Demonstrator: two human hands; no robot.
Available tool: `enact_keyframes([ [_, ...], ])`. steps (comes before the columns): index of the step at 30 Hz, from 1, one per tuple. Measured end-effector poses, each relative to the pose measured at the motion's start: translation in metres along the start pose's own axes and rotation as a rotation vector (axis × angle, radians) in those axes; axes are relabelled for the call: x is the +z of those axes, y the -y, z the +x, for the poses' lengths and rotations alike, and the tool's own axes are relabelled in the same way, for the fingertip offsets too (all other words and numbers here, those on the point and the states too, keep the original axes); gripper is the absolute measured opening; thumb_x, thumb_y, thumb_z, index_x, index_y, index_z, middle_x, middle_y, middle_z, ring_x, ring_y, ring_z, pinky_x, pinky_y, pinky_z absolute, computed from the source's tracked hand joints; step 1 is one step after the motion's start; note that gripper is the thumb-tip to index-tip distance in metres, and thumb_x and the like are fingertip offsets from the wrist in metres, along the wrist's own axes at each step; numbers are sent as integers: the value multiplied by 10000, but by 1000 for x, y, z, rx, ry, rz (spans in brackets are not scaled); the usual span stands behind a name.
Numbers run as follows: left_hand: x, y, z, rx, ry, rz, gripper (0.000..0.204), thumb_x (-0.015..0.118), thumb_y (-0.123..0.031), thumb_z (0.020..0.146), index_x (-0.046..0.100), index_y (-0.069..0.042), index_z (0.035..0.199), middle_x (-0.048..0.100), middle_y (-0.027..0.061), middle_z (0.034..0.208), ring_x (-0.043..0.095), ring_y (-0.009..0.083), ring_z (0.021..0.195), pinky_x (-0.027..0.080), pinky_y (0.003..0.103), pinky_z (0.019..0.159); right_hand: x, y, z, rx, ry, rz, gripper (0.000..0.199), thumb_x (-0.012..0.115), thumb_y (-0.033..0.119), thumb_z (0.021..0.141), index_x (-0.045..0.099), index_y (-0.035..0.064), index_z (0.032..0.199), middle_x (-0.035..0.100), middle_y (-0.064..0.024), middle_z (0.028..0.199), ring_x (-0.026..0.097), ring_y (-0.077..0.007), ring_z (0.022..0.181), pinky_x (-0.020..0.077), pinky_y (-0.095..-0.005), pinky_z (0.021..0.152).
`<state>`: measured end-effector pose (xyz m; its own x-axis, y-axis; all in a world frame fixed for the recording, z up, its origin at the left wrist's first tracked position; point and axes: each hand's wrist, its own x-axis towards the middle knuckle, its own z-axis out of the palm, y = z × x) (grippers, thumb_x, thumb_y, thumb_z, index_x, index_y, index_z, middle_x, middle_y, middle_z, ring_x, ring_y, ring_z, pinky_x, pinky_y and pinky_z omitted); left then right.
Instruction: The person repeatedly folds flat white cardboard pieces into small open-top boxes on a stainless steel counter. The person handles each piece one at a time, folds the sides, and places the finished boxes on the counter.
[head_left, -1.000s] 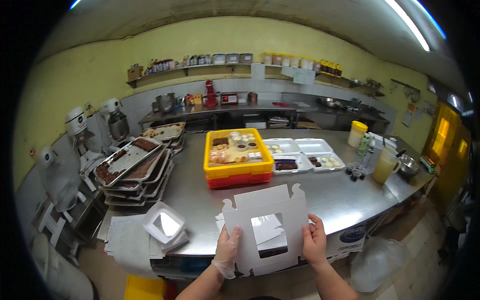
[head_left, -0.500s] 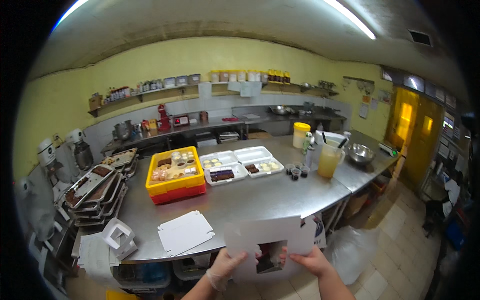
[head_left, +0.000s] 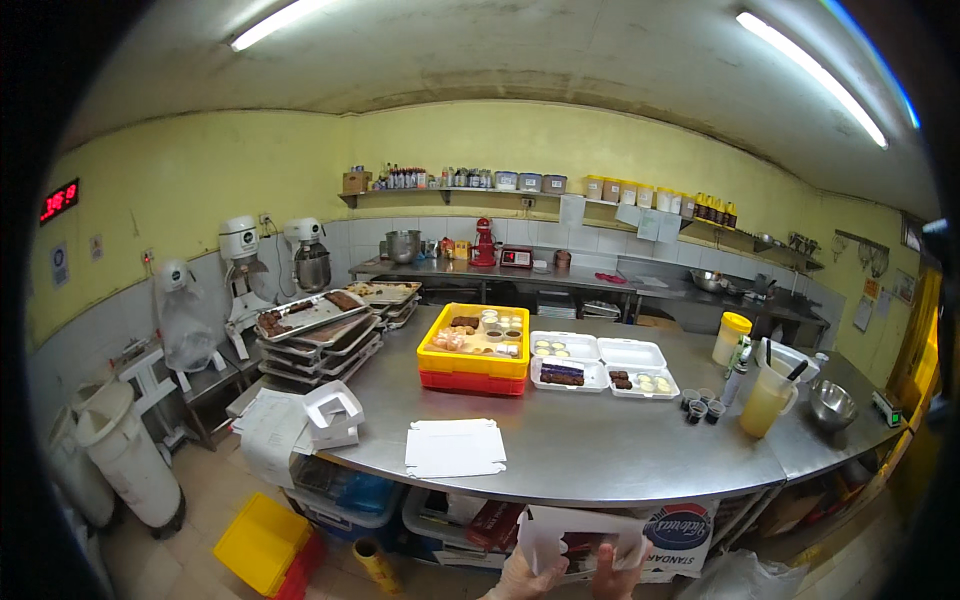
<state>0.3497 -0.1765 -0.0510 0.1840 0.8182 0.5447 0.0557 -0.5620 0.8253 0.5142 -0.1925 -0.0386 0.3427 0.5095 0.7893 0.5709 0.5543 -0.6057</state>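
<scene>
Yellow wall (head_left: 480, 138), upper centre, facing me; tube lights (head_left: 815, 80), upper left and upper right; steel table (head_left: 600, 440), centre; beige floor (head_left: 215, 490), lower left.

White card box (head_left: 583, 521), part-folded; left hand (head_left: 527, 579) and right hand (head_left: 614, 579) hold it.

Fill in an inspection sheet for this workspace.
Surface: shiny metal table, with a flat white card near its front edge.
Things in hand: a bent piece of white cardboard, in front of the table.
Clutter: stacked baking trays, loose papers, a yellow crate on a red crate, foam boxes.
Hands: left hand and right hand hold the cardboard; their grip is partly hidden.
Cables: dark cord at the wall socket.
Surroundings: mixers at left; wall shelf with bottles and tubs.
</scene>
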Motion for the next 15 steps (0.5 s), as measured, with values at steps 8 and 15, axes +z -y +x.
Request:
enact_keyframes([
  [8, -67, -54, 28, -169, 517, 169, 671, 786, -244, 742, 480, -56, 1309, 520, 109, 1286, 501, 221, 1185, 376, 341, 1034, -56, -2, 18, -279, 787, -179, 389, 728, 135, 618, 618, 145, 991, 595, -64, 789, 607, -293, 776, 466, -404, 654],
  [15, -27, -47, 22, -362, 622, -199, 296, 549, -20, 913, 567, -1, 1207, 642, 113, 1146, 612, 212, 1042, 459, 326, 960, -96, 13, 22, -266, -61, -382, 654, 805, 440, 661, 549, 97, 1157, 582, -96, 1082, 544, -282, 1005, 394, -404, 868],
])
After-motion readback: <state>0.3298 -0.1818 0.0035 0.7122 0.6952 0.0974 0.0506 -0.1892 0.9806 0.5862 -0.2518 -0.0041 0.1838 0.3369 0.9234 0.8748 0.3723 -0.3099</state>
